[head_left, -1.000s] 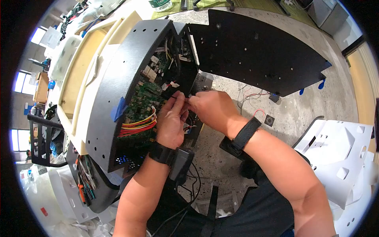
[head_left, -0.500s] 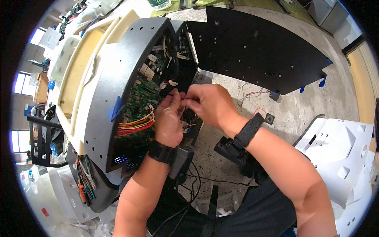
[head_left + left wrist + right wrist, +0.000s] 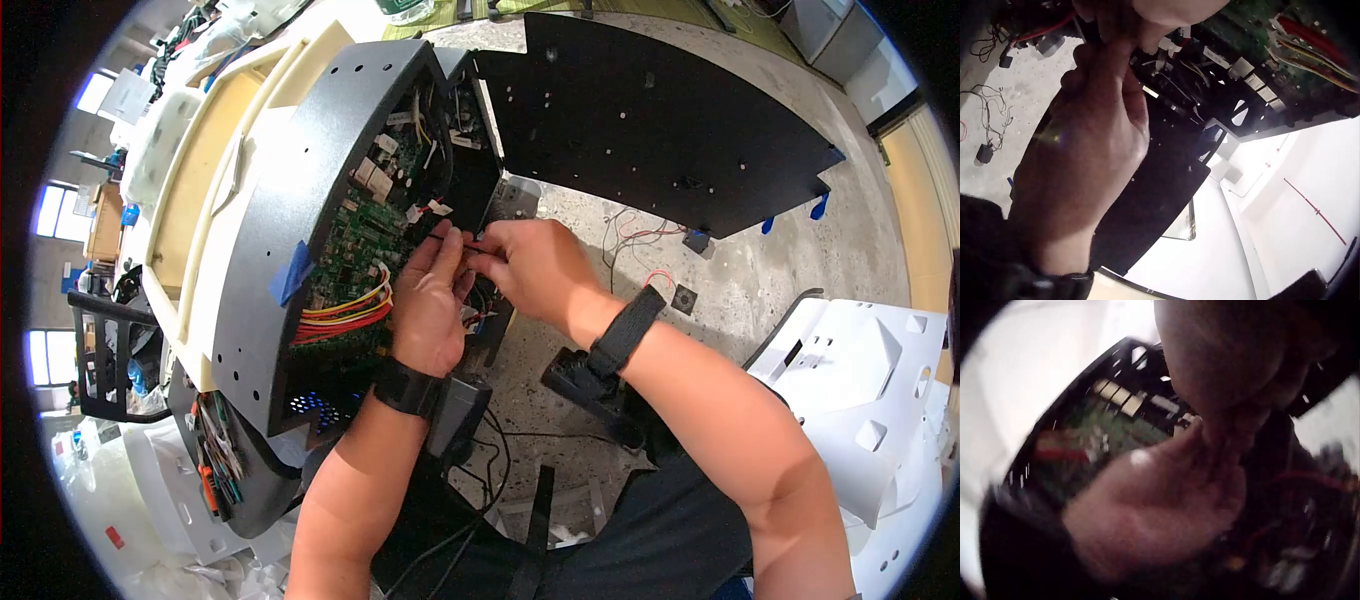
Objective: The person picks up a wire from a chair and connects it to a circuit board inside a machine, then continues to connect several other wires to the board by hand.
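A dark housing (image 3: 300, 150) holds a green circuit board (image 3: 355, 245) with a bundle of red, yellow and white wires (image 3: 345, 318). At the housing's open side, my left hand (image 3: 430, 315) pinches a thin dark cable (image 3: 450, 240) between thumb and fingers. My right hand (image 3: 545, 265) pinches the same cable just to the right, its fingertips close to the left ones. In the right wrist view both hands meet near white connectors (image 3: 1186, 424), with the pinched part hidden by fingers. White plugs (image 3: 438, 207) lie just beyond the fingertips.
A large black panel (image 3: 650, 120) extends right from the housing. Loose wires and a small fan (image 3: 684, 299) lie on the floor (image 3: 570, 420). White molded parts (image 3: 850, 380) stand at the right; hand tools (image 3: 215, 450) lie at the lower left.
Both hands have shifted slightly left along with the housing in view. The right fingers have drawn back a little from the left ones, and a short length of dark cable now shows between them.
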The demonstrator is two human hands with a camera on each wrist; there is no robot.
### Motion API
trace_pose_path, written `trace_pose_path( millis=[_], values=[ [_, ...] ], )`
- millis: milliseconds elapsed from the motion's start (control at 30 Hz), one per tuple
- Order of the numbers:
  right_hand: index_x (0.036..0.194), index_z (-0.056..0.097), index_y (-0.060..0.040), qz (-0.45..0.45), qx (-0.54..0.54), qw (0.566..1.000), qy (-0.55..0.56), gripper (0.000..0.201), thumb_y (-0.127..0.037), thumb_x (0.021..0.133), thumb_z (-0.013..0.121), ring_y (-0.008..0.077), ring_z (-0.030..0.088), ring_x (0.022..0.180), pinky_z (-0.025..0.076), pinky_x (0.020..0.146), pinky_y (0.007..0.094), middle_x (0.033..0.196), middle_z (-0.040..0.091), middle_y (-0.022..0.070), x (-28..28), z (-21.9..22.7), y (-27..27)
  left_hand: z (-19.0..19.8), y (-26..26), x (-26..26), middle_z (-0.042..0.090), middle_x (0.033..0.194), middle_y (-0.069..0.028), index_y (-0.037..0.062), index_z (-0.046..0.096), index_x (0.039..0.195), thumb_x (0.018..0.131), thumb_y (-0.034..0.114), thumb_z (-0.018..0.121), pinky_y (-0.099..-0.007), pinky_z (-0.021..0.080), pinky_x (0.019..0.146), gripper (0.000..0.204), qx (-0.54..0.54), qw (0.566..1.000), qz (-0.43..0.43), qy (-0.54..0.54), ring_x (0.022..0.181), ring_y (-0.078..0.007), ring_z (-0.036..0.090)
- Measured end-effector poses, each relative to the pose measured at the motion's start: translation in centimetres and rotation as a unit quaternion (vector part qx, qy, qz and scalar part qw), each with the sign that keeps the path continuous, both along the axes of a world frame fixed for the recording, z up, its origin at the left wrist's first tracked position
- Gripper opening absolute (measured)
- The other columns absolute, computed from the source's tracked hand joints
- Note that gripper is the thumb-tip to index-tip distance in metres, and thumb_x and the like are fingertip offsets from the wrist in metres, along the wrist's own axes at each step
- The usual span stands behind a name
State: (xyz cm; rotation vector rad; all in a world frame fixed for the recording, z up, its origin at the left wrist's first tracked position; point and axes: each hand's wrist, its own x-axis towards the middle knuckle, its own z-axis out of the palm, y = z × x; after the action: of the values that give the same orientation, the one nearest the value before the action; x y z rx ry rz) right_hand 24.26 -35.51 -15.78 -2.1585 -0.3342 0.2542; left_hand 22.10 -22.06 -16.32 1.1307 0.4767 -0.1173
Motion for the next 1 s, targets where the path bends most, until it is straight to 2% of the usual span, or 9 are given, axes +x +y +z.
trace_pose_path(
  millis=[67,200,300,367,533,700,767,833,1000],
  values=[
    [0.080,0.062,-0.0069,0.025,-0.106,0.971,-0.212,0.017,-0.024,0.079,0.057,0.0334,0.062,0.072,0.049,0.061,0.0427,0.073,0.062,0.0132,-0.2,-0.2,-0.2,0.0,0.4,-0.1,0.057,0.091,0.0008,0.0093,0.057,0.101,0.090,0.022,0.055,-0.0247,0.039,0.074,0.017,-0.002,1.000,-0.011,0.003,0.081,-0.0085,0.052],
    [0.081,0.063,-0.0066,0.046,-0.046,0.978,-0.200,0.024,-0.030,0.081,0.056,0.0339,0.062,0.071,0.049,0.060,0.0413,0.073,0.062,0.0156,0.2,-0.5,-0.5,-0.7,0.8,0.0,0.057,0.090,0.0018,0.0099,0.058,0.101,0.088,0.022,0.059,-0.0242,0.038,0.076,0.017,0.013,1.000,-0.006,-0.011,0.080,-0.0079,0.050],
    [0.079,0.065,-0.0047,-0.041,0.063,0.991,0.106,0.035,-0.038,0.081,0.056,0.0274,0.063,0.064,0.048,0.055,0.0361,0.070,0.064,0.0142,1.0,0.3,-0.7,-0.8,0.7,0.1,0.057,0.090,0.0021,0.0099,0.059,0.100,0.087,0.021,0.060,-0.0250,0.037,0.078,0.018,0.036,0.999,0.000,-0.015,0.081,-0.0085,0.050],
    [0.082,0.062,-0.0024,-0.046,0.198,0.902,0.380,0.043,-0.045,0.082,0.059,0.0082,0.054,0.061,0.041,0.052,0.0244,0.073,0.063,0.0027,0.9,1.0,-0.9,-0.5,0.3,0.0,0.057,0.090,0.0020,0.0097,0.058,0.100,0.086,0.021,0.060,-0.0254,0.037,0.078,0.018,0.038,0.999,0.014,-0.017,0.081,-0.0090,0.050],
    [0.080,0.063,-0.0030,-0.055,0.228,0.920,0.314,0.033,-0.036,0.081,0.063,0.0079,0.054,0.058,0.041,0.051,0.0239,0.070,0.064,0.0019,0.7,0.0,-0.5,-0.1,0.2,0.1,0.058,0.091,0.0013,0.0088,0.058,0.103,0.086,0.019,0.060,-0.0256,0.037,0.078,0.020,0.040,0.999,0.023,-0.020,0.083,-0.0105,0.051],
    [0.080,0.066,0.0012,-0.028,0.097,0.992,-0.071,0.028,-0.026,0.074,0.065,0.0162,0.062,0.057,0.048,0.056,0.0317,0.068,0.065,0.0099,0.3,1.2,-0.2,-0.3,0.3,0.1,0.058,0.096,-0.0002,0.0066,0.055,0.109,0.088,0.018,0.058,-0.0272,0.039,0.081,0.024,0.019,0.999,0.021,-0.024,0.088,-0.0109,0.052],
    [0.084,0.065,0.0004,-0.019,0.096,0.994,-0.044,0.033,-0.032,0.078,0.064,0.0147,0.062,0.059,0.049,0.056,0.0294,0.069,0.065,0.0083,0.3,1.7,-0.3,-0.4,0.4,0.1,0.058,0.096,-0.0008,0.0063,0.055,0.109,0.088,0.018,0.057,-0.0268,0.039,0.081,0.024,0.017,0.999,0.018,-0.025,0.087,-0.0112,0.052],
    [0.085,0.065,-0.0012,-0.089,0.227,0.929,0.280,0.037,-0.038,0.082,0.060,0.0125,0.062,0.062,0.049,0.057,0.0255,0.070,0.065,0.0059,0.8,2.2,-0.3,-0.5,0.5,0.3,0.058,0.097,-0.0014,0.0060,0.054,0.110,0.089,0.018,0.056,-0.0264,0.039,0.081,0.024,0.014,0.999,0.018,-0.028,0.087,-0.0115,0.053],
    [0.088,0.065,-0.0013,-0.059,0.364,0.806,0.464,0.035,-0.036,0.083,0.061,0.0097,0.060,0.062,0.045,0.053,0.0217,0.072,0.065,0.0050,0.6,0.4,-0.2,0.0,0.1,0.1,0.057,0.095,-0.0022,0.0065,0.054,0.109,0.090,0.018,0.054,-0.0262,0.040,0.077,0.022,-0.001,1.000,0.014,-0.014,0.086,-0.0118,0.053]
  ],
)
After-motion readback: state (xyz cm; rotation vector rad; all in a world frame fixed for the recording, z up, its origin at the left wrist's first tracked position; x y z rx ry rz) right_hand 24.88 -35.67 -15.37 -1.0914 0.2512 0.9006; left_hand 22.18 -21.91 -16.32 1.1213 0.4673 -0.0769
